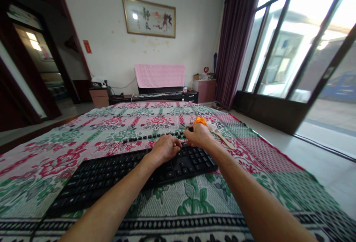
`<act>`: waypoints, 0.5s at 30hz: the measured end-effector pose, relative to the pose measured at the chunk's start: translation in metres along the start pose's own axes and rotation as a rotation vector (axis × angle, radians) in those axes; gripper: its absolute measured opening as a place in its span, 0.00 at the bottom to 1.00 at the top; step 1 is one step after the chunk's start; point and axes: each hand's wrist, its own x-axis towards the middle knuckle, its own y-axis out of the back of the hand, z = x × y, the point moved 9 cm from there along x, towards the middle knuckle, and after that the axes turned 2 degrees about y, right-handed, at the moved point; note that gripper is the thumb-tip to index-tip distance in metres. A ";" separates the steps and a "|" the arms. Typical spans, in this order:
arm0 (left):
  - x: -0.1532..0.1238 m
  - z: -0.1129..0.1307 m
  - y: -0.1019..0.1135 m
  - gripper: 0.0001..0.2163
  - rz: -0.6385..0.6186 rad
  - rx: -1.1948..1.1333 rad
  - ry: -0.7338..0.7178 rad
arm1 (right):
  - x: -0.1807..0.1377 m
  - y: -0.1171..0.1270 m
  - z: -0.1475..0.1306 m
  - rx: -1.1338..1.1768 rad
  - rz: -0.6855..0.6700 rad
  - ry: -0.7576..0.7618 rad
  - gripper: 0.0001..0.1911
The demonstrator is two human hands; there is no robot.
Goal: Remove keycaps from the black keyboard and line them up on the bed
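Note:
A black keyboard [111, 173] lies at a slant on the patterned cloth, its far edge bare of keys in places. Along that edge runs a row of small black keycaps [150, 136]. Above the keyboard's right half is my left hand [166, 147], its fingers curled in a pinch; whatever is between them is hidden. Just beyond the far edge, my right hand [199, 136] is closed, with a small dark piece by its fingertips that I cannot make out. Behind it sits a crumpled orange cloth or wrapper [201, 120].
To the right of my right hand lie a flat wooden stick [224, 140] and a whitish crumpled piece [212, 127]. The patterned cloth [83, 134] covers the table. Farther back are a low black cabinet [191, 97] and a pink towel [160, 75]; glass doors stand at right.

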 end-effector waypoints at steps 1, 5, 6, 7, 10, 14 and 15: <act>0.001 -0.001 0.000 0.11 0.003 0.007 0.002 | 0.000 0.000 0.000 -0.003 -0.003 -0.008 0.13; 0.002 -0.004 0.001 0.12 0.038 0.027 -0.050 | -0.001 0.002 -0.003 -0.051 0.005 -0.029 0.13; 0.002 -0.004 0.000 0.12 0.030 0.022 -0.071 | -0.002 0.002 -0.004 -0.060 0.003 -0.028 0.13; 0.002 -0.004 -0.002 0.12 0.012 0.014 -0.085 | -0.002 0.003 -0.006 -0.066 -0.001 -0.025 0.12; 0.001 -0.006 -0.006 0.12 -0.037 -0.012 -0.085 | -0.003 0.003 -0.009 -0.073 -0.001 -0.009 0.13; 0.002 -0.006 -0.005 0.10 -0.066 -0.030 -0.039 | -0.003 0.001 -0.004 -0.044 0.001 -0.015 0.13; 0.002 -0.006 -0.005 0.10 -0.077 -0.032 -0.028 | -0.002 0.000 -0.001 -0.030 0.002 -0.023 0.13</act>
